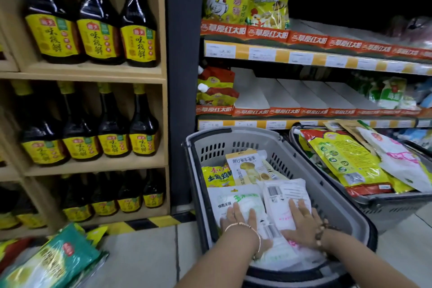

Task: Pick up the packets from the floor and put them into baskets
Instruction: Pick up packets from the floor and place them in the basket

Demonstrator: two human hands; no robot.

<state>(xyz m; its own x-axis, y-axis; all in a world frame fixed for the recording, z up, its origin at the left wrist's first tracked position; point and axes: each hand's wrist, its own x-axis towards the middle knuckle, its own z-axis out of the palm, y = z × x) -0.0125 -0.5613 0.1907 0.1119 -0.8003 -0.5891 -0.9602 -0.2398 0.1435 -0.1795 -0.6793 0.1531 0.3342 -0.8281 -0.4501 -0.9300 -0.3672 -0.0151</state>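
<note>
Two grips lie flat inside the grey perforated plastic basket. The left grip, fingers straight, presses a white packet with green print. The right grip, fingers spread, presses a white barcode-labelled packet. More green and yellow foil packets lie on the tiled floor at lower left, well apart from the basket.

I see pale tiled floor. Grey basket stands on it, second basket just beside, to right. Heap of packets lower left, green on top; blurred, possibly red one beneath. Yellow-black stripe along shelf foot.
</note>
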